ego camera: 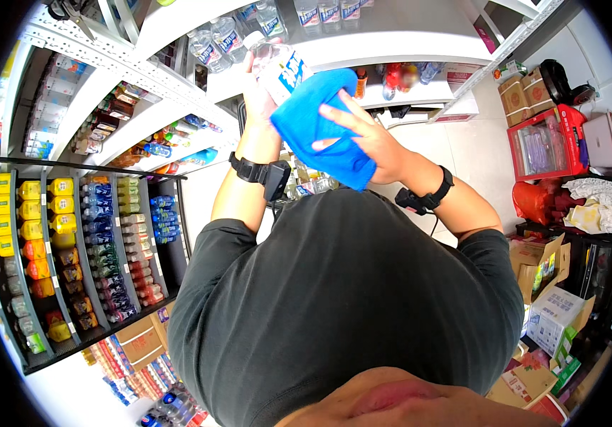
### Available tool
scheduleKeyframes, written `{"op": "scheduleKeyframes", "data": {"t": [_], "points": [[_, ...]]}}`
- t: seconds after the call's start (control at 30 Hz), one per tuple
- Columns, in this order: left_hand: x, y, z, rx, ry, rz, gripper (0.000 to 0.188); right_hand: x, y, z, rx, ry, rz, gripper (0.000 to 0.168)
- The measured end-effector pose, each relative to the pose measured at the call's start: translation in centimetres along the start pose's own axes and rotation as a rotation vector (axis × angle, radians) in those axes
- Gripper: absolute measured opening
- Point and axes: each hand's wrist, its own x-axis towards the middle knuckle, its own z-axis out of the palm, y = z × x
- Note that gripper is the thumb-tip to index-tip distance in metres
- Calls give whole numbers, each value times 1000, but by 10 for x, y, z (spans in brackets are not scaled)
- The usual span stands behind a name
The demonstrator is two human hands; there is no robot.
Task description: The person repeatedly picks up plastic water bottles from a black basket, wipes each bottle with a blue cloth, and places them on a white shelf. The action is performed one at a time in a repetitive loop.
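Note:
My left hand [259,104] grips a clear plastic bottle [280,68] with a white cap and a blue-and-white label. The bottle tilts, its cap towards the upper left. A blue cloth [319,120] wraps around its lower end and hides that part. My right hand [375,140] presses the cloth against the bottle with spread fingers, and a corner of the cloth hangs down below. Just past the cap, similar clear bottles [227,40] stand on a white shelf [391,45].
On the left is a black drinks rack [79,181] with rows of bottles, beneath white metal shelving [140,109]. To the right are a red box with a clear front [546,144] and open cartons [557,315]. More bottles [316,184] lie low between my arms.

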Motion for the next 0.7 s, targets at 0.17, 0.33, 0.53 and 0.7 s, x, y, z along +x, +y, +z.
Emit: {"op": "scheduleKeyframes", "data": {"t": [0.17, 0.33, 0.53, 0.7], "points": [[1, -22, 24, -67, 59, 106, 51, 19, 34, 13, 558, 357, 300, 65], [10, -14, 30, 241, -49, 355, 60, 15, 45, 30, 1816, 445, 730, 44], [2, -21, 53, 586, 38, 377, 57, 14, 61, 32, 1124, 805, 578, 48], [16, -34, 16, 348, 220, 243, 55, 15, 37, 19, 189, 442, 282, 55]]}}
